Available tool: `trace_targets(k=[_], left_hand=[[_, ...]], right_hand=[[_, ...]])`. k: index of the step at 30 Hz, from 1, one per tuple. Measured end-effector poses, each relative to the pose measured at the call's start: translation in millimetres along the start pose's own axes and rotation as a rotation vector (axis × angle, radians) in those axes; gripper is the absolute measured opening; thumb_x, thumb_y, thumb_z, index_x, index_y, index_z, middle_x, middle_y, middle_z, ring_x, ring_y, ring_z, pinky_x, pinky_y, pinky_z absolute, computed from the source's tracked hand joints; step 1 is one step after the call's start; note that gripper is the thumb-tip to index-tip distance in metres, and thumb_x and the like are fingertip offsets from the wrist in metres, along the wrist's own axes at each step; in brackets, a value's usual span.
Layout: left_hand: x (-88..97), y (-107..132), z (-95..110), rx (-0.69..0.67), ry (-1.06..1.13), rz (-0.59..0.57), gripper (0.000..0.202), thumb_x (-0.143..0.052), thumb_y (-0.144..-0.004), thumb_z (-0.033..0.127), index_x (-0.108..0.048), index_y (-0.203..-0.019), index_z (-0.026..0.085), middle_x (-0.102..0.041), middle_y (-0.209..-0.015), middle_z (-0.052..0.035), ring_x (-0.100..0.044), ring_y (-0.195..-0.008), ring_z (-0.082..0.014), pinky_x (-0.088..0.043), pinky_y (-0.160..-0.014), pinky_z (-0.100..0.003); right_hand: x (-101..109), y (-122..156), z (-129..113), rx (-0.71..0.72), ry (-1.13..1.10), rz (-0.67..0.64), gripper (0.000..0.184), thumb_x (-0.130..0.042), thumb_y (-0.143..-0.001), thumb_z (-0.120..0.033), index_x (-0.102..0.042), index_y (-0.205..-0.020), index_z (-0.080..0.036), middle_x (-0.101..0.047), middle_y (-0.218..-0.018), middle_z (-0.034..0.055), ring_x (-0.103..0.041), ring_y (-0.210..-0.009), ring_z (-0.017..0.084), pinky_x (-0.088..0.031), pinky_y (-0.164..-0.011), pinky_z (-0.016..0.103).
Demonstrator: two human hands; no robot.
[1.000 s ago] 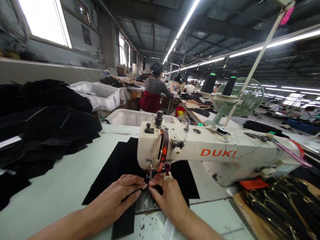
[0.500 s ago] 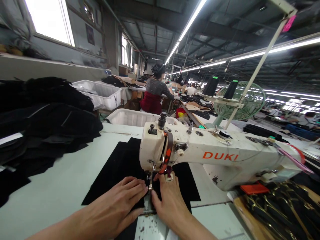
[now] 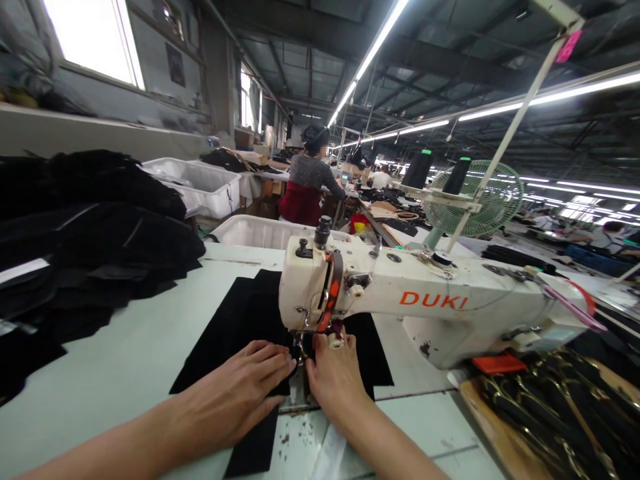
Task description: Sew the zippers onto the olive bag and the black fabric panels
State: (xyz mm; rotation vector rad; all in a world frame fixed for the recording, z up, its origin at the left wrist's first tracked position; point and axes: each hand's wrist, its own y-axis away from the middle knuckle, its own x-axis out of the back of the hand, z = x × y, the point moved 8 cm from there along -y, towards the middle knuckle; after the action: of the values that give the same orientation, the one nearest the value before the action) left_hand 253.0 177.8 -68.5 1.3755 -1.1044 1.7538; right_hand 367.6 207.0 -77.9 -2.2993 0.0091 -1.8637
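Observation:
Dark black fabric lies in layers on the sewing machine bed, passing under the needle area of a white sewing machine marked DUKI. My left hand rests flat on the fabric just left of the presser foot, fingers stretched out and close together. Right of the foot, my right hand has its thumb and bent fingers at a dark fold of the cloth, and appears to grip it. Machine parts cover some of its fingertips. A strip of fabric hangs toward me below the left hand.
A heap of black cut pieces fills the table's left. White plastic bins stand behind the machine. At right, a cardboard tray holds black pieces with gold-coloured edges. Thread cones and a green fan stand behind; a co-worker sits ahead.
The view has shifted slightly, and the machine sits a little higher in it. My right thumb has moved closer to its fingers beside the foot. My left hand stays flat on the fabric.

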Motion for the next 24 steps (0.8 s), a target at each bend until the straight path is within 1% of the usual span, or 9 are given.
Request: trace_targets(k=[4, 8, 11, 15, 17, 19, 21, 23, 24], left_hand=[[-0.9, -1, 0, 0.009, 0.020, -0.022, 0.034, -0.054, -0.097, 0.019, -0.057, -0.131, 0.014, -0.065, -0.127, -0.0124, -0.059, -0.120, -0.0281, -0.044, -0.107, -0.044], [-1.7, 1, 0, -0.002, 0.025, 0.000, 0.039, -0.052, -0.096, 0.018, -0.054, -0.136, 0.018, -0.063, -0.131, -0.0112, -0.058, -0.122, -0.0278, -0.043, -0.107, -0.044], [-1.0, 1, -1, -0.007, 0.033, 0.034, 0.040, -0.050, -0.096, 0.017, -0.054, -0.136, 0.020, -0.065, -0.129, -0.0105, -0.058, -0.121, -0.0270, -0.044, -0.107, -0.043], [-1.6, 0, 0, -0.015, 0.023, 0.035, 0.039, -0.047, -0.098, 0.018, -0.056, -0.135, 0.019, -0.064, -0.130, -0.0103, -0.058, -0.121, -0.0273, -0.045, -0.105, -0.043], [-1.7, 0, 0, -0.014, 0.023, 0.043, 0.038, -0.045, -0.099, 0.019, -0.057, -0.135, 0.020, -0.064, -0.131, -0.0092, -0.057, -0.121, -0.0269, -0.046, -0.105, -0.042], [-1.8, 0, -1, -0.010, 0.025, 0.057, 0.037, -0.044, -0.100, 0.020, -0.057, -0.135, 0.022, -0.064, -0.131, -0.0076, -0.058, -0.121, -0.0261, -0.046, -0.105, -0.042], [-2.7, 2, -4, -0.007, 0.019, 0.062, 0.037, -0.044, -0.100, 0.020, -0.058, -0.134, 0.022, -0.064, -0.132, -0.0071, -0.058, -0.121, -0.0261, -0.045, -0.106, -0.042], [-3.9, 3, -5, -0.003, 0.016, 0.057, 0.038, -0.046, -0.098, 0.019, -0.058, -0.134, 0.021, -0.063, -0.133, -0.0079, -0.058, -0.122, -0.0269, -0.046, -0.106, -0.043], [-4.0, 4, -6, 0.002, 0.020, 0.055, 0.038, -0.047, -0.098, 0.018, -0.058, -0.134, 0.021, -0.063, -0.133, -0.0085, -0.058, -0.122, -0.0272, -0.046, -0.106, -0.043]], right_hand=[[-3, -5, -1, -0.010, 0.064, -0.005, 0.038, -0.054, -0.087, -0.014, -0.063, -0.124, -0.014, -0.065, -0.124, 0.0169, -0.056, -0.119, 0.036, -0.041, -0.100, 0.056], [0, -2, 1, -0.019, 0.082, 0.028, 0.033, -0.058, -0.089, -0.019, -0.066, -0.120, -0.013, -0.064, -0.126, 0.0190, -0.055, -0.122, 0.036, -0.040, -0.102, 0.055], [2, -2, 2, -0.025, 0.086, 0.064, 0.033, -0.060, -0.087, -0.016, -0.066, -0.120, -0.014, -0.066, -0.123, 0.0177, -0.057, -0.117, 0.035, -0.042, -0.100, 0.052], [-2, -13, 0, -0.015, 0.081, 0.114, 0.031, -0.050, -0.092, -0.012, -0.067, -0.118, -0.016, -0.068, -0.118, 0.0152, -0.060, -0.112, 0.032, -0.043, -0.096, 0.049], [-7, -20, -1, 0.000, 0.079, 0.121, 0.029, -0.049, -0.095, -0.014, -0.068, -0.115, -0.016, -0.070, -0.113, 0.0155, -0.060, -0.113, 0.031, -0.041, -0.099, 0.049], [-10, -25, 2, 0.007, 0.081, 0.124, 0.025, -0.052, -0.094, -0.017, -0.069, -0.113, -0.015, -0.070, -0.112, 0.0165, -0.059, -0.115, 0.032, -0.038, -0.102, 0.051], [-6, -21, 8, 0.022, 0.085, 0.131, 0.023, -0.056, -0.093, -0.019, -0.068, -0.112, -0.016, -0.069, -0.115, 0.0153, -0.060, -0.114, 0.031, -0.038, -0.103, 0.050], [3, -8, 16, 0.040, 0.093, 0.140, 0.025, -0.061, -0.089, -0.020, -0.066, -0.114, -0.016, -0.067, -0.117, 0.0142, -0.062, -0.108, 0.030, -0.044, -0.098, 0.047], [9, 0, 21, 0.038, 0.101, 0.143, 0.029, -0.063, -0.087, -0.019, -0.064, -0.116, -0.014, -0.066, -0.119, 0.0153, -0.063, -0.105, 0.030, -0.047, -0.095, 0.046]])
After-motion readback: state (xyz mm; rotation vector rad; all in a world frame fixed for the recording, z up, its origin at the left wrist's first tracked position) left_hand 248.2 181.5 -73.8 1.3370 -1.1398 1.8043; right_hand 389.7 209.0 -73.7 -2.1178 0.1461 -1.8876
